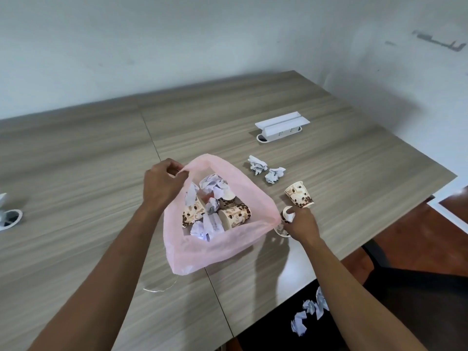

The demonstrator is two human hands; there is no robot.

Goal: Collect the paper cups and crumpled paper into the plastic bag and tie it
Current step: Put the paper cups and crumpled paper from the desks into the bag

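A pink plastic bag [235, 239] stands open on the wooden table, with several brown-printed paper cups and crumpled paper balls inside. My left hand [162, 183] pinches the bag's far left rim and holds it up. My right hand [302, 224] grips a crumpled paper [288, 215] together with a paper cup [280, 229] lying just right of the bag. Another paper cup [299, 195] lies on its side behind that hand. Two crumpled paper balls [257, 164] [274, 174] lie farther back on the table.
A white power socket box [282, 126] is raised from the table at the back right. A cable grommet [10, 219] sits at the left edge. More crumpled paper [310, 315] lies below the table's front right edge. The table edge [379, 239] runs diagonally beside my right arm.
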